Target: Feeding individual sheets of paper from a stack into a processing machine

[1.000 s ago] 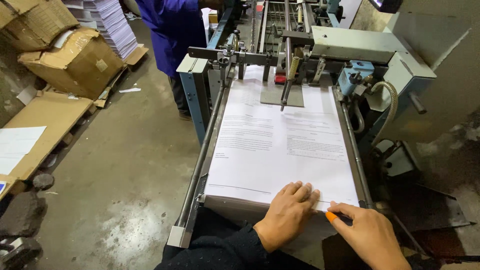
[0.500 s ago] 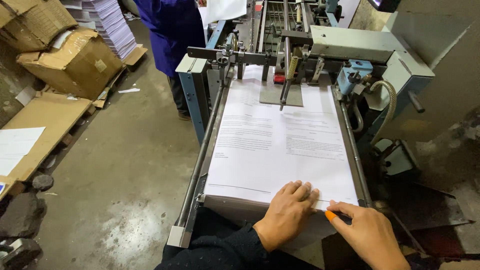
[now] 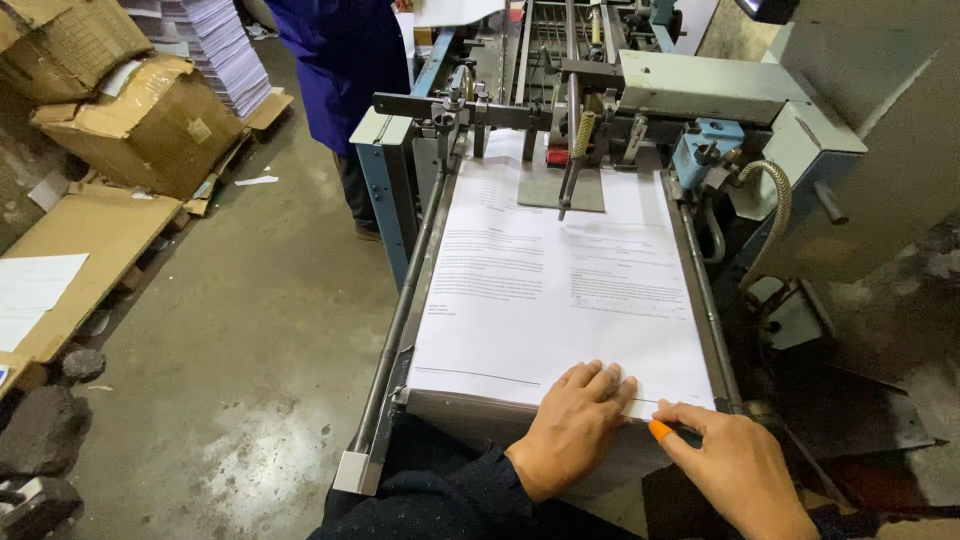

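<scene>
A thick stack of white printed sheets lies on the feed table of a paper machine. My left hand rests flat on the near edge of the stack, fingers spread a little. My right hand touches the stack's near right corner, and its forefinger wears an orange rubber tip. Neither hand grips anything.
A person in a blue coat stands at the machine's far left side. Cardboard boxes and a pile of printed sheets stand at the back left. Flat cardboard and dark stones lie on the concrete floor.
</scene>
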